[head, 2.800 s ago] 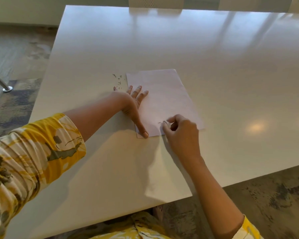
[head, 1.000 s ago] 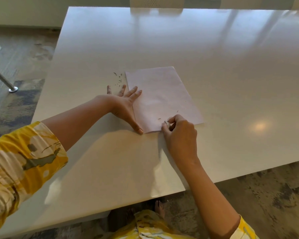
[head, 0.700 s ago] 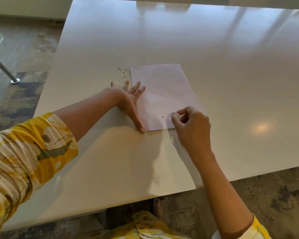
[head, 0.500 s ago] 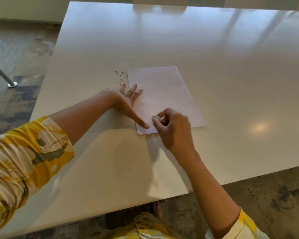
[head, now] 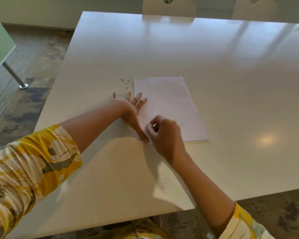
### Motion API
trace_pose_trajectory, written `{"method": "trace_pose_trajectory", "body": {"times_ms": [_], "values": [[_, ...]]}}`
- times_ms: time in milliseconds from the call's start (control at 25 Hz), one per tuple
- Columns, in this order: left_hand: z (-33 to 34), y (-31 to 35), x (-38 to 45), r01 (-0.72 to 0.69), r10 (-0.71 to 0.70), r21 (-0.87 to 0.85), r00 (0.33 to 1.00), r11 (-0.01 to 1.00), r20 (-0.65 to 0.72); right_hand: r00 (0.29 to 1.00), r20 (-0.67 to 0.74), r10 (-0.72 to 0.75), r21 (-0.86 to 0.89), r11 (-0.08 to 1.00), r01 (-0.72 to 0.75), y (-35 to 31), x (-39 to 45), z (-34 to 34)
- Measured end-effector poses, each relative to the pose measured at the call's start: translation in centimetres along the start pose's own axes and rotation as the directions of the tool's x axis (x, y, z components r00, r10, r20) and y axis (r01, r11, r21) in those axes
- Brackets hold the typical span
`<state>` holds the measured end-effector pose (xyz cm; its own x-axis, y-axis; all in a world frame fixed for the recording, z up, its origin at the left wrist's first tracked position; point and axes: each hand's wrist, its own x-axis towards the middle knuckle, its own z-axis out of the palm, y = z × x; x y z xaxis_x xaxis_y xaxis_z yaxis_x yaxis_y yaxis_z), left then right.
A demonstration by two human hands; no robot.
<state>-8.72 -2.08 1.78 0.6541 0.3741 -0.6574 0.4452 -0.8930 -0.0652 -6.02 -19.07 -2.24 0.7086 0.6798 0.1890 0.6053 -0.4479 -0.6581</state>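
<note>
A white sheet of paper (head: 169, 100) lies flat on the white table (head: 214, 57). My left hand (head: 129, 109) rests flat on the sheet's left edge with its fingers spread, and its thumb reaches down to the near left corner. My right hand (head: 164, 135) sits over that same corner, right beside the thumb. Its fingers are curled and pinch a small pale object, perhaps an eraser, which the fingers mostly hide. Dark crumbs (head: 125, 84) are scattered on the table just off the sheet's far left corner.
Two pale chairs (head: 168, 6) (head: 254, 7) stand at the table's far edge. At the left, a green panel on a metal leg (head: 14, 75) stands on the patterned floor. The table's near edge runs close to my body.
My right hand has slid left along the paper's near edge, from the middle to the near left corner beside my left thumb. My left hand has stayed pressed on the left edge.
</note>
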Motion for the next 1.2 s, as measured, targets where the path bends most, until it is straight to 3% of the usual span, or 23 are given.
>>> {"method": "trace_pose_trajectory", "body": {"times_ms": [80, 240, 360, 480, 600, 720, 800, 1000, 1200], "values": [[0.0, 0.1, 0.0, 0.000, 0.000, -0.001, 1.000, 1.000, -0.003, 0.997, 0.028, -0.065, -0.009, 0.998, 0.065, 0.1, -0.1, 0.3], [-0.3, 0.2, -0.4, 0.005, -0.004, -0.050, 0.999, 0.999, 0.032, 0.980, -0.128, 0.155, -0.127, 0.977, -0.171, 3.7, 3.9, -3.6], [-0.4, 0.3, -0.2, 0.017, -0.016, -0.044, 1.000, 0.999, 0.026, 0.984, -0.012, 0.177, -0.123, 0.976, -0.177, 4.8, 4.9, -4.5], [-0.5, 0.6, -0.2, 0.039, -0.039, -0.025, 0.999, 0.999, 0.016, 0.953, 0.164, 0.253, 0.177, 0.943, -0.281, 5.0, 5.5, -5.2], [-0.7, 0.8, -0.4, 0.053, -0.053, -0.011, 0.999, 0.999, 0.009, 0.893, 0.405, 0.196, 0.544, 0.733, -0.408, 4.9, 5.7, -6.1], [-0.5, 0.8, -0.6, 0.043, -0.044, -0.034, 0.999, 0.998, -0.009, 0.853, 0.514, 0.089, 0.678, 0.567, -0.468, 4.9, 5.9, -6.3], [-0.3, 0.6, -0.6, 0.038, -0.039, -0.059, 0.999, 0.998, -0.017, 0.831, 0.543, 0.122, 0.674, 0.527, -0.517, 4.8, 6.2, -6.1], [0.0, 0.1, -0.6, 0.033, -0.036, -0.100, 0.999, 0.994, -0.027, 0.789, 0.561, 0.250, 0.605, 0.527, -0.597, 3.8, 7.4, -5.6], [0.3, -0.1, -0.2, 0.023, -0.026, -0.106, 0.999, 0.994, -0.032, 0.861, 0.441, 0.252, 0.527, 0.704, -0.476, 3.5, 7.9, -5.8]]}}
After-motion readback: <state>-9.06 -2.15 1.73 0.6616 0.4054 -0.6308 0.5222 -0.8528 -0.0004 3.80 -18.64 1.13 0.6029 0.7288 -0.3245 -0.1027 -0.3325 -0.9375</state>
